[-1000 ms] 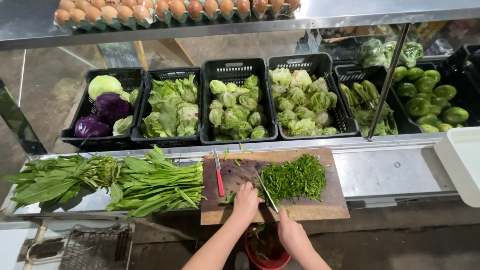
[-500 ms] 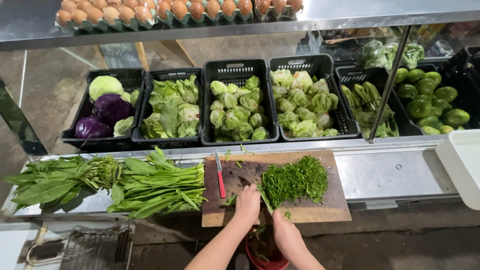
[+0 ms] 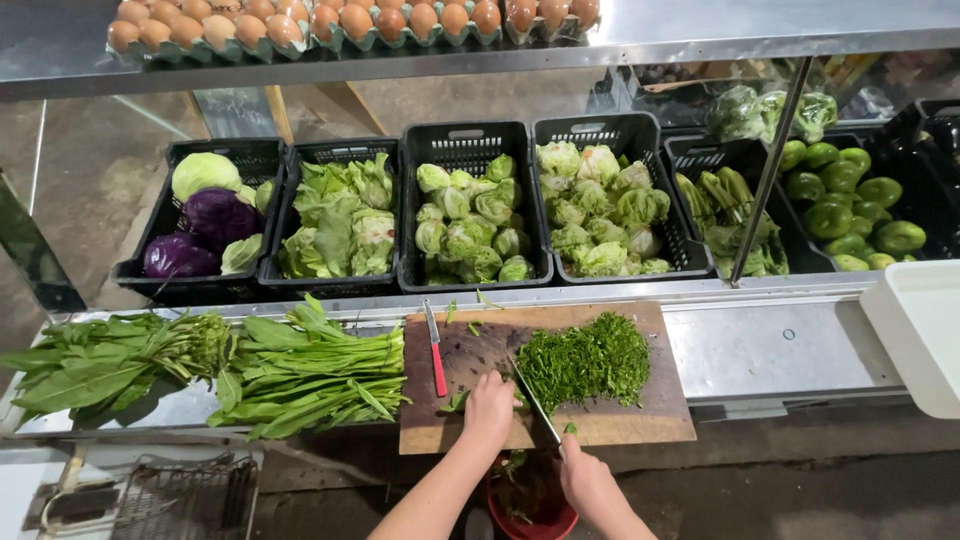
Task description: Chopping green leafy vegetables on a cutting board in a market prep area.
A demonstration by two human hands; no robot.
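Observation:
A wooden cutting board (image 3: 610, 425) lies on the steel counter with a heap of chopped green herbs (image 3: 585, 360) on its right half. My left hand (image 3: 490, 405) rests on the board's front part, fingers curled, just left of the heap. My right hand (image 3: 585, 480) is below the board's front edge, gripping the handle of a kitchen knife (image 3: 533, 398) whose blade slants up across the board against the heap. A small red-handled knife (image 3: 436, 352) lies on the board's left side.
Bundles of long leafy greens (image 3: 300, 370) lie left of the board. Black crates behind hold cabbages (image 3: 205, 215), lettuces (image 3: 475, 220) and green peppers (image 3: 850, 205). Egg trays (image 3: 340, 20) sit on the upper shelf. A white tub (image 3: 920, 330) stands right; a red bucket (image 3: 530, 510) below.
The knife and my right hand have drawn back toward the board's front edge. The herb heap sits gathered on the right half, and my left hand stays beside it.

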